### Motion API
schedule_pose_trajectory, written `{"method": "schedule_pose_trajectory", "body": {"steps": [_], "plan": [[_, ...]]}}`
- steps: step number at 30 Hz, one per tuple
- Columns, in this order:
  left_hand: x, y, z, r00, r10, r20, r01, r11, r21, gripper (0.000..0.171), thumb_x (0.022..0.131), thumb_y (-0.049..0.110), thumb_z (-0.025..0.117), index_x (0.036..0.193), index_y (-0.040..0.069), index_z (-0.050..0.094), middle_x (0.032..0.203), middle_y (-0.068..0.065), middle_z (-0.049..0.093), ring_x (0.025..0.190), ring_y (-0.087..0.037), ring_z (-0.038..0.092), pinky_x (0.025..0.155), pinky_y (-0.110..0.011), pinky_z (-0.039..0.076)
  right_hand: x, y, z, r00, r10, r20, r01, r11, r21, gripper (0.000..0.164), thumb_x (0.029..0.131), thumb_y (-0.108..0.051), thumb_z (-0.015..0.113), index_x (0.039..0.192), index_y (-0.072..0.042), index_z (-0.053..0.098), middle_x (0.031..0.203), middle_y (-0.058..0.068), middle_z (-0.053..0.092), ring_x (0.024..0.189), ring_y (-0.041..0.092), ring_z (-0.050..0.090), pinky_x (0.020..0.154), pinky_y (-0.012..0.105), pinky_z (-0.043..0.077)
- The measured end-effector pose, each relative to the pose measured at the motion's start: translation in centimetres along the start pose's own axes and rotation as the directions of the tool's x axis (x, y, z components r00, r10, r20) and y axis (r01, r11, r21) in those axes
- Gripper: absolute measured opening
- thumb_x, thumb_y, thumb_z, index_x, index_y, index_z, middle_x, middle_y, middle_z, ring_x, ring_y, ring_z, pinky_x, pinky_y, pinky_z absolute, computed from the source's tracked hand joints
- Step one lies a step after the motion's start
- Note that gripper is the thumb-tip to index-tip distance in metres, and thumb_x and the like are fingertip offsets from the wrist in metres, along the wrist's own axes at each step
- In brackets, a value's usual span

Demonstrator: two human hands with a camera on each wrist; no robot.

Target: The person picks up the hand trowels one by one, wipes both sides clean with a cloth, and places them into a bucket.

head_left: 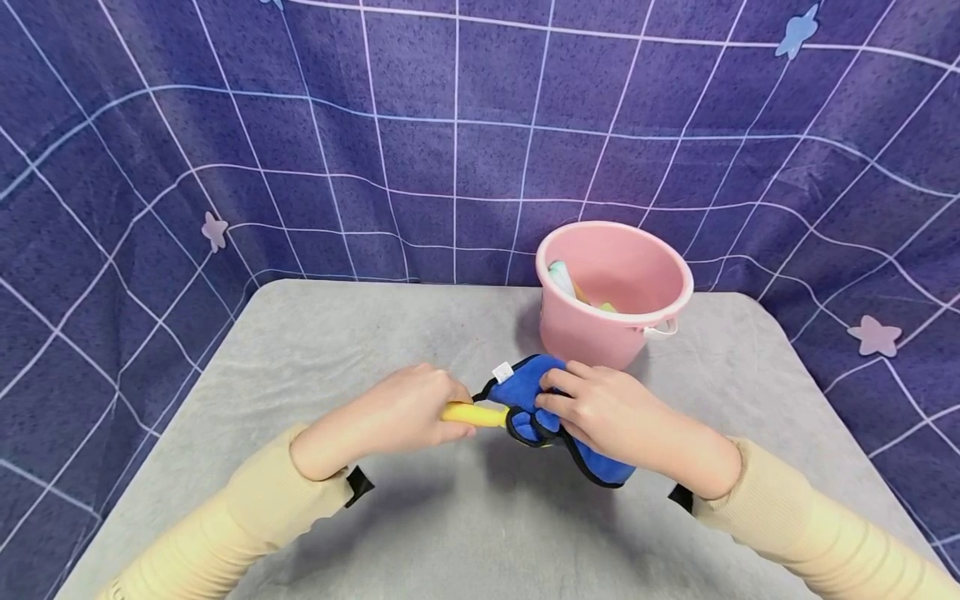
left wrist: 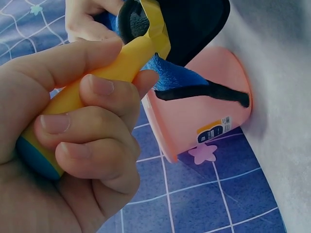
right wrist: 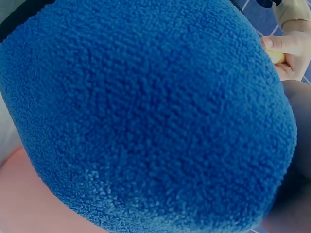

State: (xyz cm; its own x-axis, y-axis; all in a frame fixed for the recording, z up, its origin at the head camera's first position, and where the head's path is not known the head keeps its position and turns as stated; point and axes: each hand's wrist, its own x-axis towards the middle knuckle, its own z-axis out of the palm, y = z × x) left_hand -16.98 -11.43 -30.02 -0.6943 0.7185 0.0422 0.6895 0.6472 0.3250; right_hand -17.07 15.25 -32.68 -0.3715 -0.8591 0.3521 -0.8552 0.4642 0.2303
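My left hand [head_left: 405, 414] grips a yellow handle [left wrist: 75, 92] with a dark teal end, the fingers curled round it in the left wrist view. At the handle's far end a faceted yellow collar [left wrist: 156, 29] meets a blue cloth [head_left: 525, 383] with black edging and a white tag. My right hand [head_left: 603, 408] holds this cloth, its fingers bent over the folds around the tool's front end. That end is mostly hidden by the cloth. In the right wrist view, the fuzzy blue cloth [right wrist: 146, 116] fills most of the picture and covers the right fingers.
Just behind the cloth stands a pink bucket [head_left: 592, 333] with a white-and-mint item [head_left: 562, 277] and other small things inside. Grey fabric [head_left: 360, 333] covers the table. A dark blue curtain [head_left: 420, 150] with a light grid and stars hangs around the back and sides.
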Motion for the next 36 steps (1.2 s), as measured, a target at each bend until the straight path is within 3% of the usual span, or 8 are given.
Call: {"method": "schedule_pose_trajectory", "body": {"steps": [16,25,32,36], "plan": [[-1.5,-1.0,-0.2,0.999,-0.048,0.001,0.048,0.998,-0.047,0.007,0.080,0.024,0.074,0.075,0.022,0.069,0.059,0.016,0.049,0.052,-0.001,0.039,0.053,-0.020,0.038,-1.2,0.4,0.5,1.000,-0.008,-0.030,0.004,0.992,-0.128,0.027,0.076,-0.009,0.071,0.103,-0.011,0.071,0.100,0.002,0.063,0.082,0.020,0.052,0.064,0.027,0.045],[-2.5,-1.7,-0.4,0.998,-0.064,-0.017,0.063,0.995,-0.073,0.007,0.078,0.024,0.075,0.075,0.024,0.069,0.059,0.018,0.048,0.052,0.000,0.038,0.053,-0.020,0.038,-2.1,0.8,0.7,0.999,0.010,-0.033,-0.014,0.995,-0.103,0.032,0.074,-0.009,0.075,0.105,-0.009,0.070,0.102,0.004,0.063,0.088,0.022,0.055,0.068,0.028,0.047],[-3.0,-2.0,-0.8,0.996,-0.091,-0.006,0.090,0.992,-0.090,0.004,0.079,0.025,0.074,0.082,0.023,0.073,0.058,0.019,0.049,0.051,0.001,0.039,0.051,-0.020,0.038,-3.0,1.0,0.6,0.998,0.024,-0.058,-0.027,0.998,-0.055,0.027,0.081,-0.008,0.064,0.107,-0.005,0.069,0.103,0.006,0.062,0.088,0.024,0.055,0.075,0.031,0.048],[-3.3,-2.2,-0.9,0.996,-0.093,-0.005,0.092,0.991,-0.098,0.003,0.080,0.026,0.074,0.080,0.023,0.072,0.058,0.019,0.047,0.050,0.001,0.037,0.050,-0.019,0.037,-3.3,1.0,0.6,0.996,0.044,-0.071,-0.047,0.998,-0.043,0.027,0.080,-0.009,0.064,0.107,-0.005,0.068,0.102,0.007,0.061,0.089,0.024,0.055,0.076,0.031,0.049]]}}
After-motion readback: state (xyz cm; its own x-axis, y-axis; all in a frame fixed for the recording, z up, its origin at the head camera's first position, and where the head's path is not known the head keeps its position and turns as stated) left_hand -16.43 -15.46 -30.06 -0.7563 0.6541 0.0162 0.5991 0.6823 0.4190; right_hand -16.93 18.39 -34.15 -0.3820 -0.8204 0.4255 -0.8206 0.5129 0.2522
